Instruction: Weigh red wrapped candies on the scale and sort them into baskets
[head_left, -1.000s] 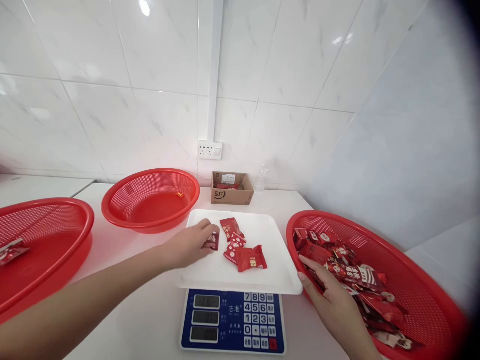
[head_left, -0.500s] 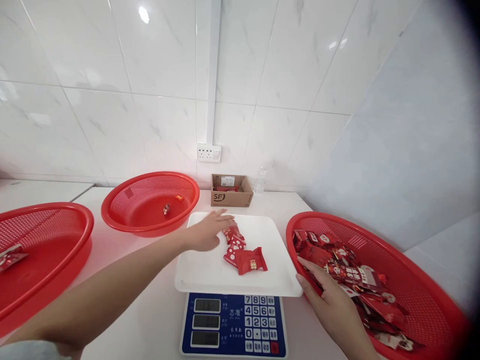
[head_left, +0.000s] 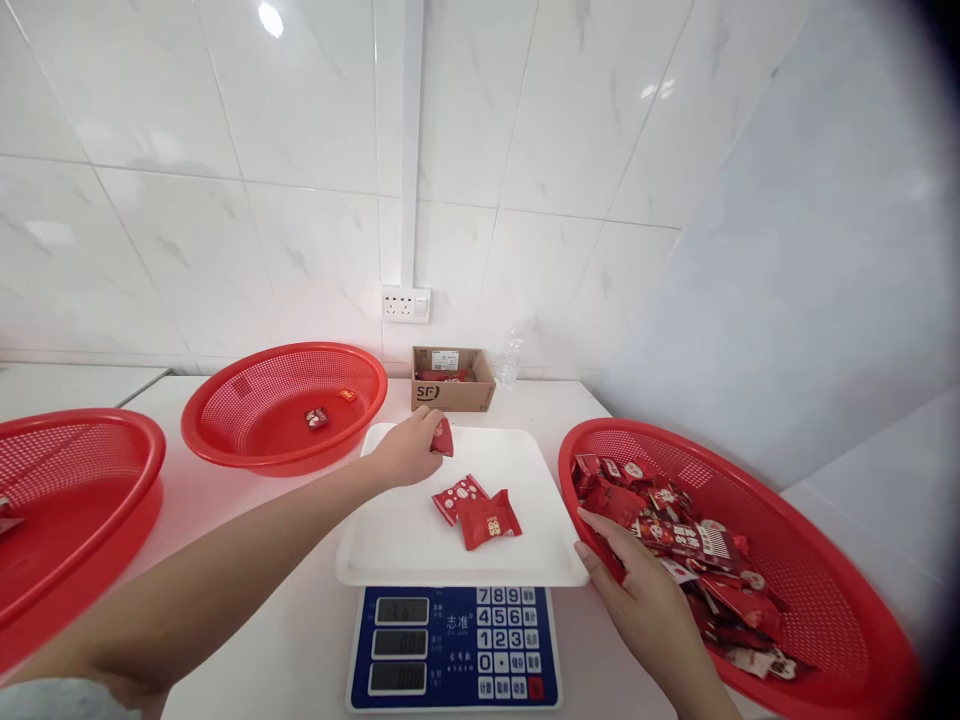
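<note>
My left hand (head_left: 409,450) is closed on a small red snack packet (head_left: 442,438) above the far left part of the white scale tray (head_left: 390,550). Two more packets lie overlapping on that tray: a plain red packet (head_left: 491,518) with gold print and a red packet with white dots (head_left: 454,496). My right hand (head_left: 645,590) grips the near left rim of a red basket (head_left: 817,540), thumb outside; its other fingers are partly hidden. Inside this basket lie many red snack packets (head_left: 682,540). Below the tray sits the blue keypad panel of the scale (head_left: 457,650).
A red basket (head_left: 285,350) at the back left holds a couple of small packets; another basket (head_left: 142,470) stands at the far left. Against the wall are a cardboard box (head_left: 454,397) with red packets and a clear plastic bottle (head_left: 510,358). A socket (head_left: 406,303) is on the wall.
My left hand has picked up one red packet from the tray and raised it slightly left. The dotted packet has shifted. My right hand stays on the basket rim. The view has turned slightly right.
</note>
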